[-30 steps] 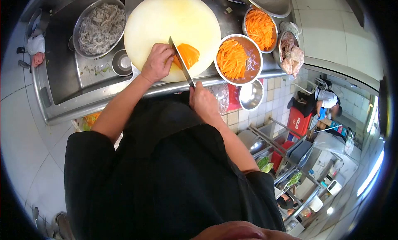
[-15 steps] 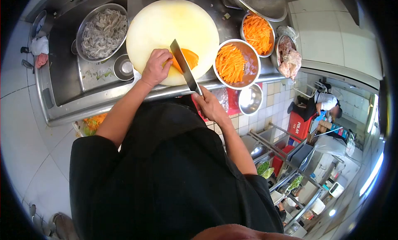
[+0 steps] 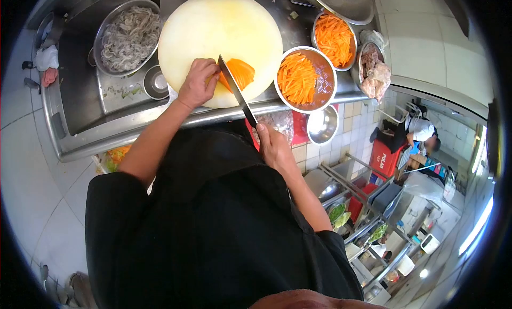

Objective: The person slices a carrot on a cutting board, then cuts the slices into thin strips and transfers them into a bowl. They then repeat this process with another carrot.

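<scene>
On a round, pale cutting board (image 3: 224,26) lies an orange carrot piece with thin slices (image 3: 241,74) fanned out to the right of a knife blade. My right hand (image 3: 273,144) is wrapped round the handle of the knife (image 3: 238,94), whose blade slants up and left across the board. My left hand (image 3: 199,82), fingers curled, presses on the carrot just left of the blade; the part under the fingers is mostly hidden. A colander (image 3: 324,90) holding orange strips (image 3: 296,78) stands at the board's right edge.
Behind the colander are another bowl of orange strips (image 3: 333,39) and a bowl with raw meat (image 3: 376,77). At left, the sink (image 3: 80,90) holds a bowl of greyish strips (image 3: 130,39) and a small metal bowl (image 3: 156,82). Another person (image 3: 421,128) is far right.
More slices lie fanned out right of the blade. The blade and my left hand have shifted slightly left, and my right hand sits a little lower in view.
</scene>
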### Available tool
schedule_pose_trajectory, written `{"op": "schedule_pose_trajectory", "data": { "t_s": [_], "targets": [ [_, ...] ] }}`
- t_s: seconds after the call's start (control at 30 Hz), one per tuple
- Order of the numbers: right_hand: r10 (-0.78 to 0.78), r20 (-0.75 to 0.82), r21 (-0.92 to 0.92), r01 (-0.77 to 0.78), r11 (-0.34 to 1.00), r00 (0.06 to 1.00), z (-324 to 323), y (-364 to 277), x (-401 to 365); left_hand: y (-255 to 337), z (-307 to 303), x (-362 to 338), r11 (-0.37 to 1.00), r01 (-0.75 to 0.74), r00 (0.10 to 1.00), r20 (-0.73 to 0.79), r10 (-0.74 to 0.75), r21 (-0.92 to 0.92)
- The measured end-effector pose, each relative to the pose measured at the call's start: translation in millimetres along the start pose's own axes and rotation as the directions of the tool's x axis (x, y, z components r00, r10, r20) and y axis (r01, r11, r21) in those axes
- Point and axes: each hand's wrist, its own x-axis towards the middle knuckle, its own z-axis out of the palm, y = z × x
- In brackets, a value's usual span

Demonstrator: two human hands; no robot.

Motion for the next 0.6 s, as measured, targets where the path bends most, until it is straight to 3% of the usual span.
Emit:
{"op": "schedule_pose_trajectory", "data": {
  "t_s": [0.43,0.6],
  "targets": [
    [-0.137,-0.065,-0.135,0.127,0.983,0.988,37.4,-0.4,50.4,5.0,-2.3,1.2,1.0,0.006,1.0,0.002,-0.006,0.024],
    [-0.168,-0.036,-0.055,0.166,0.985,0.985,24.1,1.2,56.0,-0.3,2.8,-2.9,0.999,0.047,0.996,-0.076,-0.048,-0.017]
  ]
}}
